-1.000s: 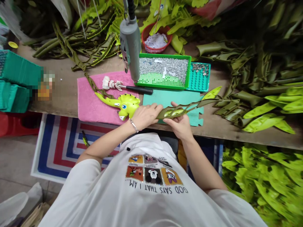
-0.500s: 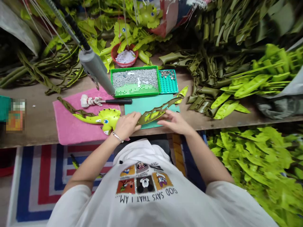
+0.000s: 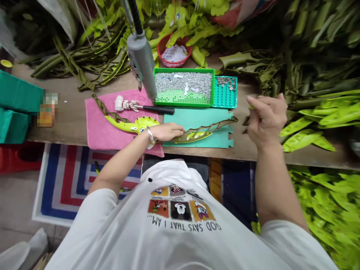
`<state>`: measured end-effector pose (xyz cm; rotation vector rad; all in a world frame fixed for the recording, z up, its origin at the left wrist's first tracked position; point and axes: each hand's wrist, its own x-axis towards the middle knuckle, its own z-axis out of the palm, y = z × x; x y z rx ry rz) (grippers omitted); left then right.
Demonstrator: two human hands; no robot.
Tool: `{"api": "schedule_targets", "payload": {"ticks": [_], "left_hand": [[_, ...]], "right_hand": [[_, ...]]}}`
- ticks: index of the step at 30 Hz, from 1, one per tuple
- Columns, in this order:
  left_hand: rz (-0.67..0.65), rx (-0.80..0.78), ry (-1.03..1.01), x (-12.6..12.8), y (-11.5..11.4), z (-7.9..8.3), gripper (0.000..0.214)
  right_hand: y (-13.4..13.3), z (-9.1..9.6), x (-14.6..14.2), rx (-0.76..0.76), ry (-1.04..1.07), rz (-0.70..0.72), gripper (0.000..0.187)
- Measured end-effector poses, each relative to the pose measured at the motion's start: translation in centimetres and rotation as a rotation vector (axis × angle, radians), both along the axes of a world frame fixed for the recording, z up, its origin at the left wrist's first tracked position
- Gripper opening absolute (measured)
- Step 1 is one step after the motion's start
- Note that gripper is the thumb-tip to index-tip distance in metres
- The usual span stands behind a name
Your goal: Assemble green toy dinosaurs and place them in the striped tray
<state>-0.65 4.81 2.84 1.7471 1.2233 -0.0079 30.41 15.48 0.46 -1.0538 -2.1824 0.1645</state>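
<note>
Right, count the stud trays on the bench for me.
2. The large green tray, filled with silver studs, sits toward the back of the bench; the small teal tray sits against its right side. Others could be hidden among the leaves.

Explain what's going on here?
A person's left hand lies at the end of an olive foam leaf piece on a teal mat, beside a lime-green foam dinosaur on a pink towel. The raised right hand pinches a small lime-green foam piece.
</note>
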Motion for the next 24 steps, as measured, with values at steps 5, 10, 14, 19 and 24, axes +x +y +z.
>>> {"api": "schedule_targets", "payload": {"ticks": [5,10,14,19,24], "left_hand": [[0.095,-0.115,-0.129,-0.3,1.0,-0.9,0.042],[0.137,-0.120,-0.163,-0.4,0.9,-0.8,0.042],[0.171,-0.181,-0.217,-0.4,0.8,-0.2,0.054],[0.154,-0.168,-0.186,-0.3,0.8,-0.1,0.058],[0.186,-0.125,-0.227,0.0,0.6,-0.1,0.061]], "right_hand": [[-4.4,2.8,-6.1,-0.207,-0.077,0.467,0.037],[-6.4,1.2,-9.9,-0.424,-0.194,0.752,0.028],[-6.0,0.5,-9.4,-0.381,-0.184,0.713,0.022],[-6.0,-0.3,-7.2,-0.296,-0.168,0.519,0.033],[-5.1,-1.1,-6.7,-0.134,-0.174,0.617,0.023]]}}
